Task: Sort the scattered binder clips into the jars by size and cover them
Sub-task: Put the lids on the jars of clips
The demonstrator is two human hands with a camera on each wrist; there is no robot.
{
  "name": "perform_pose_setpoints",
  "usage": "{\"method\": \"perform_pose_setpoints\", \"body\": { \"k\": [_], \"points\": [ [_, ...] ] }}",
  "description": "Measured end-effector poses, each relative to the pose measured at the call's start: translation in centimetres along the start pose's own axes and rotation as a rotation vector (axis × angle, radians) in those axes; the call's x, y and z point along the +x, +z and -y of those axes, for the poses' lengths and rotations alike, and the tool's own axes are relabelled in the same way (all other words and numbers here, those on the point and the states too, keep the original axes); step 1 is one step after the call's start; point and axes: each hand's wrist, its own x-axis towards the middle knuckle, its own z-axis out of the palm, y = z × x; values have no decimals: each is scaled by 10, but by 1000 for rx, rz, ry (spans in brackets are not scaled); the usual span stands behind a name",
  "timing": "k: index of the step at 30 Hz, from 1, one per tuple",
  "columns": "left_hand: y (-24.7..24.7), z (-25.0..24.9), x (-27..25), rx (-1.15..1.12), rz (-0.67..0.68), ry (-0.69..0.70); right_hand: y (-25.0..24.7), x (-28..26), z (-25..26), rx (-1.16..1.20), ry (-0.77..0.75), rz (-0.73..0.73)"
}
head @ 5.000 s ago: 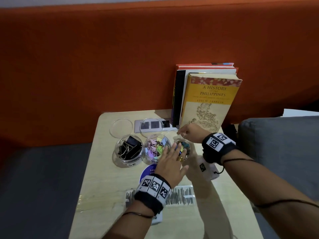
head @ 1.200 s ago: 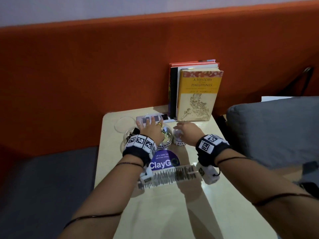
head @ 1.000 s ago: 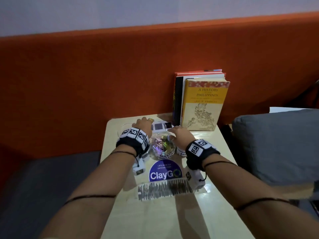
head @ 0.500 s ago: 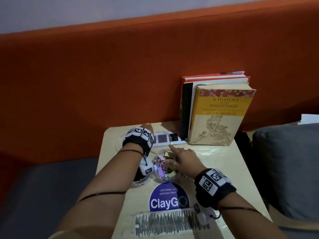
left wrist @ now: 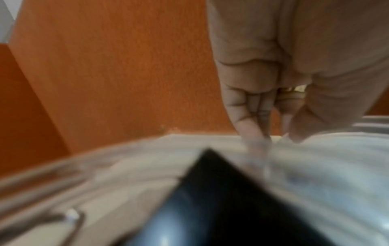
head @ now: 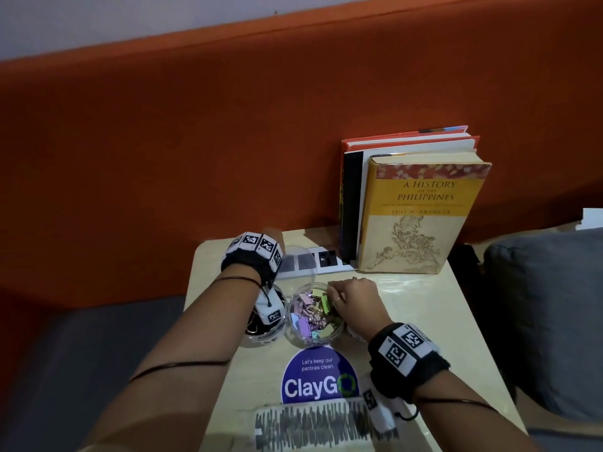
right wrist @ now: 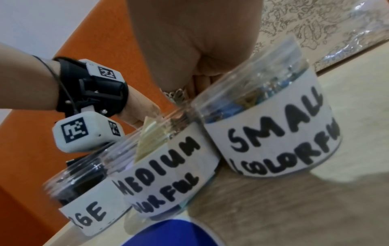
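Observation:
Three labelled clear jars stand in a row. The large jar holds black clips. The medium jar is uncovered and full of pastel clips. The small jar is almost hidden under my right hand in the head view. My left hand reaches behind the large jar, fingertips and thumb pinching the edge of a clear lid on the table. My right hand lies over the small jar, fingers curled over the medium jar's right rim. A second clear lid lies behind the medium jar.
Upright books stand at the back right, with a white socket panel at their foot. A blue ClayGo sticker lies in front of the jars. A grey cushion borders the table's right side and an orange backrest its rear.
My left hand left the medium jar and went back-left to the lid behind the large jar. My right hand shifted from the small jar to the medium jar's rim.

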Motion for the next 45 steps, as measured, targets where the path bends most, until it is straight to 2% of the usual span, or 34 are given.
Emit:
{"method": "perform_pose_setpoints", "body": {
  "k": [2, 5, 8, 11, 14, 17, 20, 29, 32, 34, 37, 40, 43, 45],
  "points": [
    [2, 1, 10, -215, -61, -27, -3, -2, 0, 102, 18, -54],
    [-8, -7, -11, -479, -226, 11, -11, -4, 3, 310, 37, -175],
    [2, -13, -39, -596, -322, 82, -21, -2, 8, 413, 50, -114],
    [17, -23, -72, -552, -410, 161, -29, -1, 9, 416, 26, -15],
    [41, -33, -100, -467, -440, 241, -35, -12, 9, 435, -76, 54],
    [66, -44, -120, -481, -475, 259, -31, -28, 6, 299, -156, 122],
    [88, -53, -131, -476, -513, 277, -18, -44, 4, 189, -157, 132],
    [117, -58, -144, -434, -395, 273, -5, -64, 12, 26, -164, 102],
    [114, -60, -144, -387, -364, 232, -10, -55, 20, -116, -184, 72],
    [105, -57, -141, -413, -382, 216, -13, -44, 28, -149, -179, 110],
    [95, -44, -134, -458, -380, 133, -11, -26, 40, -179, -168, 276],
    [94, -22, -122, -458, -249, 19, -1, -20, 45, -307, -164, 374],
    [102, -5, -106, -450, -123, -21, 11, -24, 43, -361, -161, 305],
    [108, -1, -96, -513, -109, -9, 17, -27, 42, -351, -158, 251]
  ]
}}
